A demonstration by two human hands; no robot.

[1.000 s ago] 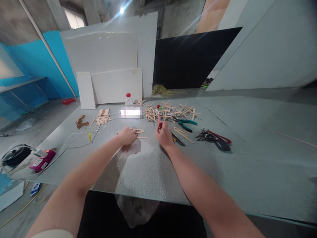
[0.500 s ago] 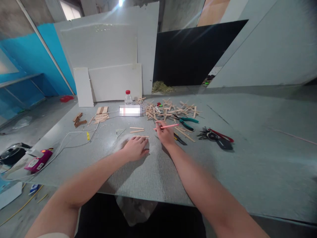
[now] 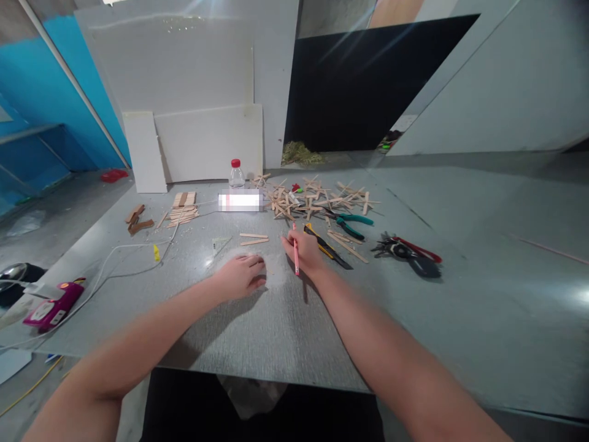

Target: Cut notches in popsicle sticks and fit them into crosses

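Pink pencil [image 3: 296,253], one: we find it in the right hand [image 3: 304,248], above the near middle of the worktop [image 3: 257,350].

Surface: grey, faintly streaked, shiny under the light. On it we list two loose wooden sticks [image 3: 254,242], side by side beyond the left hand [image 3: 242,276]; a heap of crossed sticks [image 3: 317,199] farther back; a stack of sticks [image 3: 184,199] to the left; a clear bottle [image 3: 236,178] with a red cap; a yellow-and-black utility knife [image 3: 326,247] just beside the right hand; teal-handled pliers [image 3: 353,219]; a red-and-black hand tool [image 3: 409,256]; a magenta power block [image 3: 55,307] with white cable [image 3: 105,270] at the left.

Room: white boards [image 3: 209,144] lean upright behind the worktop, a black panel [image 3: 368,92] stands to their right, and we see a blue wall [image 3: 83,67] at the far left.

Hands: both forearms reach forward from the near edge. Right grip closed round the pencil, which points away from the person. Left hand palm down, fingers loosely extended, its grip unclosed; what may lie beneath it we cannot tell.
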